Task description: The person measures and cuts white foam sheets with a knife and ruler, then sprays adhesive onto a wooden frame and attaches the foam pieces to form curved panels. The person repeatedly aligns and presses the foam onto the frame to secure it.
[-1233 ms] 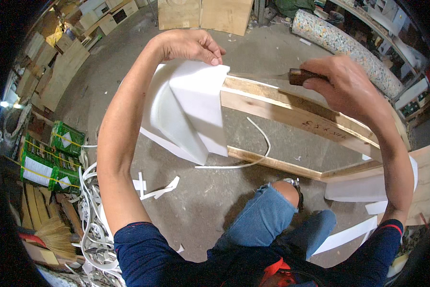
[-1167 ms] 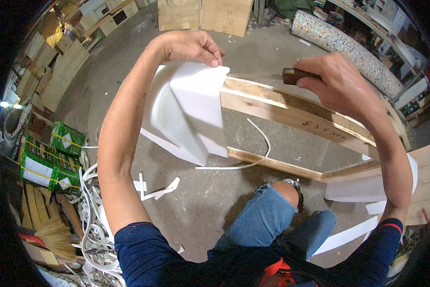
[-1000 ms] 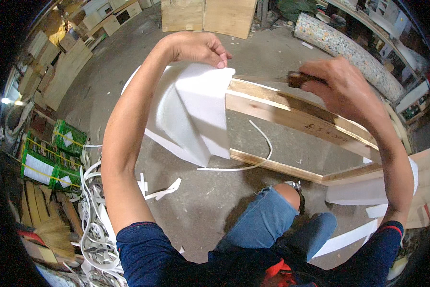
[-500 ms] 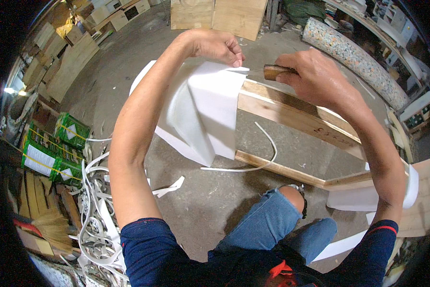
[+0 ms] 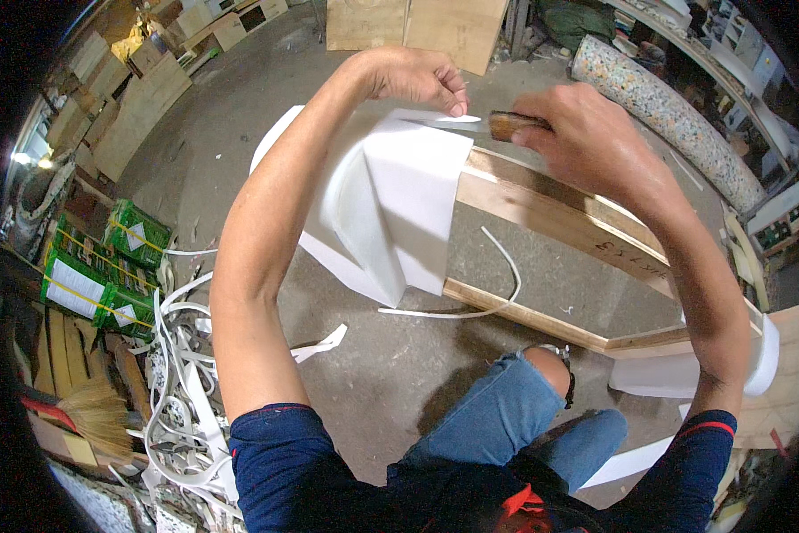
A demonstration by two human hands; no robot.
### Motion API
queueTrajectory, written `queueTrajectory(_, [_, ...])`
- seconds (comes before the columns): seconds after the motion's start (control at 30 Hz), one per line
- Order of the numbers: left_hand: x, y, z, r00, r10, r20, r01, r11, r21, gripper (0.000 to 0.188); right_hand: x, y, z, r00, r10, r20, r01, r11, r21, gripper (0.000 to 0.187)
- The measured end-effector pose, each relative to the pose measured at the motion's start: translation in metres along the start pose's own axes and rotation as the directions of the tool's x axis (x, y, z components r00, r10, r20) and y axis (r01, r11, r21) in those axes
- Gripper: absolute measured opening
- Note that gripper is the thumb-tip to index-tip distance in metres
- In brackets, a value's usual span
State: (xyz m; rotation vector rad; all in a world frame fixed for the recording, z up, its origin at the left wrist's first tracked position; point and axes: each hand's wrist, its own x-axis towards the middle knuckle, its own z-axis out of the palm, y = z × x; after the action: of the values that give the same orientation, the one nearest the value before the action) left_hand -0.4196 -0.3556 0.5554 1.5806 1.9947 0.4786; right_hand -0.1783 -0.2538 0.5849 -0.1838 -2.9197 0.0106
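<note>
My left hand pinches the end of a thin white foam strip at the far edge of a white foam-covered end piece. In my right hand is a knife, gripped by its brown wooden handle. Its blade points left, close to the strip and the foam's top edge; the strip partly hides the blade's tip. The foam sheet wraps one end of a wooden frame, which stretches away to the right beneath my right arm. Along the frame's inner opening lies a curved white offcut.
Tangled white foam offcuts pile up on the left, beside green strapped boxes and a straw broom. A speckled foam roll lies at the far right. Plywood panels stand at the back. My bent knee is near the frame.
My left hand has lifted slightly up and right with the strip, which now stands apart from the foam's edge. The knife stays close to that edge. The whole view has shifted a little.
</note>
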Motion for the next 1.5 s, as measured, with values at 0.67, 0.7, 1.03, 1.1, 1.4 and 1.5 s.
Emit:
queueTrajectory(0.67, [-0.146,-0.013,-0.056,0.219,0.237,-0.946,0.759,0.569,0.318,0.028,-0.044,0.047,-0.009,0.964,0.112,-0.241,-0.120,0.993,-0.021,0.021])
queueTrajectory(0.7, [-0.154,-0.008,-0.036,0.246,0.239,-0.939,0.654,0.675,0.343,0.026,-0.054,0.059,-0.012,0.960,0.168,-0.225,-0.179,0.983,-0.030,0.022])
queueTrajectory(1.03, [-0.101,0.015,0.114,0.789,0.106,-0.605,0.400,0.659,0.637,0.097,-0.135,0.094,-0.019,0.906,0.302,-0.296,-0.221,0.935,0.279,0.026])
queueTrajectory(1.1, [-0.106,0.015,0.113,0.790,0.135,-0.598,0.411,0.607,0.680,0.094,-0.158,0.098,-0.025,0.876,0.427,-0.225,-0.342,0.878,0.334,0.028])
queueTrajectory(1.4, [-0.081,0.016,0.116,0.866,0.168,-0.470,0.290,0.598,0.747,0.087,-0.320,0.083,-0.005,0.627,0.605,-0.491,-0.392,0.790,0.471,0.029])
queueTrajectory(1.5, [-0.077,-0.001,0.116,0.782,0.408,-0.471,0.142,0.620,0.772,0.083,-0.400,0.084,-0.007,0.252,0.818,-0.517,-0.516,0.565,0.644,0.030])
